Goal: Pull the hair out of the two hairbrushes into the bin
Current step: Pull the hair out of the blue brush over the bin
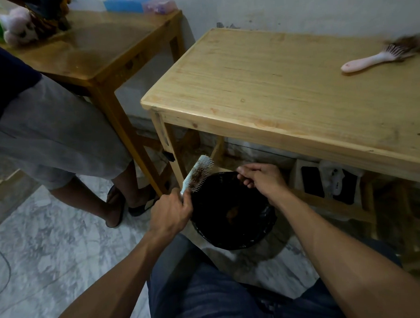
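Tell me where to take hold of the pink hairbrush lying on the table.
Take the pink hairbrush by its bare handle, coming from the left and above. The handle points toward you and the table's open middle, while the head at the far right is matted with hair, so it probably gives a poorer grip.

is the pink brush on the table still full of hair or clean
Full. The pink brush lies on the table with a dark hair mat over its bristles.
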Demonstrator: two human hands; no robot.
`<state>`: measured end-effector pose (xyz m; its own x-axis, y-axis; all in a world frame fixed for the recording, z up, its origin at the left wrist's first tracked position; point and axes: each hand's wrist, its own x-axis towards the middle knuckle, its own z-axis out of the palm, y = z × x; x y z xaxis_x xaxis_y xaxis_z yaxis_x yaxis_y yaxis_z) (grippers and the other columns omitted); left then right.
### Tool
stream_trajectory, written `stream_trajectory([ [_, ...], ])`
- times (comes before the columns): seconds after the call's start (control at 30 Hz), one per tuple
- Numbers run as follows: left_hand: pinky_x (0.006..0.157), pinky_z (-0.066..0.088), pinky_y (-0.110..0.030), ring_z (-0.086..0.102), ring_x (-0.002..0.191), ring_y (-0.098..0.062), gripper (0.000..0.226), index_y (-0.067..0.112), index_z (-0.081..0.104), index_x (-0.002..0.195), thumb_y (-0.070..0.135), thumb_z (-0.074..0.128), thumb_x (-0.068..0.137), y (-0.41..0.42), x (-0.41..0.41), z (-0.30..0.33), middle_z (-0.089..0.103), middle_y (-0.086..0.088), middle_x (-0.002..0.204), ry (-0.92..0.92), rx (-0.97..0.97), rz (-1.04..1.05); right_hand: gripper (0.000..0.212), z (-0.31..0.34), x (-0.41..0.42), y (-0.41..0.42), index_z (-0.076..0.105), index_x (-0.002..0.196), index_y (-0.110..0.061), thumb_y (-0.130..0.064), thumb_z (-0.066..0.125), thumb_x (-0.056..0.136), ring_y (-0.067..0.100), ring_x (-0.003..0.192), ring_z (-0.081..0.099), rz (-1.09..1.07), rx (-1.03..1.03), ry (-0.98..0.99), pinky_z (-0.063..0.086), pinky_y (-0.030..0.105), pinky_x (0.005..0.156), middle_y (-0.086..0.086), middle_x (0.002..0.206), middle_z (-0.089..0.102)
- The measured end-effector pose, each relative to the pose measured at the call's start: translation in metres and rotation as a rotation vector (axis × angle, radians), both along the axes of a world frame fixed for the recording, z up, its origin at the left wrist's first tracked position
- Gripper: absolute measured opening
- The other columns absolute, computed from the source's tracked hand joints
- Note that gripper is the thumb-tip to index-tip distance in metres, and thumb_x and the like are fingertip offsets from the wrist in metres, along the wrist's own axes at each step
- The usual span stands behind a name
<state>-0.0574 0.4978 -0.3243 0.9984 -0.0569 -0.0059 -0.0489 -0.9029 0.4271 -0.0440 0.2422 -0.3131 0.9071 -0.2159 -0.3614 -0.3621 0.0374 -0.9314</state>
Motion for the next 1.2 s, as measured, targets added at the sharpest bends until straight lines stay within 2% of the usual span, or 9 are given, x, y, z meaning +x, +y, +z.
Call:
stream_trajectory([
  [0.1, 0.048, 0.032, -0.029, 0.054, 0.056, -0.018, 0.047, 0.011, 0.061, 0.094, 0.048, 0.034, 0.104, 0.001, 0.000, -0.001, 0.059, -0.002, 0.067, 0.010, -0.015, 0.036, 0.010, -0.005, -0.003, -0.007, 0.079, 0.098, -0.014, -0.017, 0.072, 0.092, 0.004, 0.057, 0.058, -0.050, -0.031, 0.038, 0.050, 0.018, 0.057, -0.005, 0.073, 0.076],
  [0.17, 0.047, 0.031, -0.028, 0.053, 0.054, -0.015, 0.045, 0.012, 0.060, 0.093, 0.047, 0.034, 0.105, -0.002, -0.001, 0.001, 0.057, 0.001, 0.066, 0.015, -0.012, 0.001, 0.016, -0.008, -0.004, -0.005, 0.077, 0.105, -0.013, -0.021, 0.070, 0.094, 0.008, 0.063, 0.063, 0.056, -0.139, 0.087, 0.053, 0.022, 0.060, -0.003, 0.083, 0.076],
  [0.3, 0.050, 0.035, -0.030, 0.054, 0.055, -0.017, 0.041, 0.015, 0.057, 0.096, 0.047, 0.034, 0.105, -0.014, -0.003, 0.008, 0.061, -0.001, 0.070, 0.001, 0.029, -0.067, 0.021, -0.004, -0.005, 0.012, 0.063, 0.113, -0.032, -0.041, 0.065, 0.094, 0.012, 0.069, 0.069, 0.215, -0.260, 0.119, 0.052, 0.021, 0.050, -0.011, 0.101, 0.068],
  [0.43, 0.056, 0.049, -0.036, 0.061, 0.059, -0.023, 0.042, 0.017, 0.055, 0.098, 0.051, 0.030, 0.103, -0.024, -0.008, 0.013, 0.065, -0.003, 0.073, -0.020, 0.072, -0.126, 0.038, 0.003, 0.004, 0.028, 0.075, 0.096, -0.019, -0.055, 0.068, 0.087, 0.007, 0.056, 0.064, 0.150, -0.201, 0.073, 0.047, 0.021, 0.047, -0.004, 0.087, 0.076],
  [0.63, 0.049, 0.044, -0.032, 0.052, 0.049, -0.016, 0.039, 0.016, 0.055, 0.100, 0.048, 0.031, 0.104, -0.023, -0.010, 0.014, 0.055, 0.005, 0.064, -0.048, 0.159, -0.147, 0.017, 0.009, 0.010, 0.029, 0.076, 0.087, -0.009, -0.025, 0.073, 0.090, 0.006, 0.051, 0.056, 0.100, -0.128, 0.079, 0.042, 0.016, 0.045, 0.001, 0.072, 0.073],
  [0.8, 0.049, 0.035, -0.030, 0.049, 0.050, -0.015, 0.044, 0.013, 0.058, 0.105, 0.047, 0.030, 0.105, -0.019, -0.012, 0.011, 0.055, 0.004, 0.066, -0.053, 0.167, -0.078, 0.022, 0.011, 0.012, 0.018, 0.072, 0.074, -0.015, -0.024, 0.068, 0.093, 0.004, 0.049, 0.052, -0.030, -0.092, 0.062, 0.042, 0.016, 0.046, -0.004, 0.063, 0.065],
  [0.93, 0.044, 0.027, -0.024, 0.044, 0.047, -0.006, 0.041, 0.014, 0.057, 0.104, 0.046, 0.031, 0.106, -0.018, -0.012, 0.012, 0.048, 0.009, 0.060, -0.036, 0.152, -0.092, 0.024, 0.011, 0.006, 0.015, 0.072, 0.080, -0.015, -0.032, 0.065, 0.095, 0.007, 0.052, 0.056, 0.077, -0.119, 0.133, 0.043, 0.017, 0.045, -0.002, 0.070, 0.068],
  [1.07, 0.050, 0.045, -0.032, 0.059, 0.054, -0.020, 0.040, 0.015, 0.056, 0.103, 0.046, 0.031, 0.104, -0.031, -0.012, 0.018, 0.063, 0.000, 0.070, -0.052, 0.181, -0.134, 0.036, 0.011, 0.004, 0.030, 0.075, 0.080, -0.016, -0.051, 0.071, 0.087, 0.006, 0.053, 0.058, 0.174, -0.163, 0.121, 0.045, 0.018, 0.045, -0.004, 0.069, 0.072],
  [1.2, 0.056, 0.055, -0.039, 0.065, 0.060, -0.029, 0.041, 0.014, 0.056, 0.104, 0.046, 0.032, 0.103, -0.039, -0.014, 0.021, 0.068, -0.006, 0.076, -0.047, 0.213, -0.125, 0.020, 0.013, 0.010, 0.034, 0.073, 0.076, -0.014, -0.030, 0.074, 0.089, 0.007, 0.055, 0.057, 0.159, -0.161, 0.070, 0.044, 0.018, 0.049, -0.001, 0.068, 0.070],
])
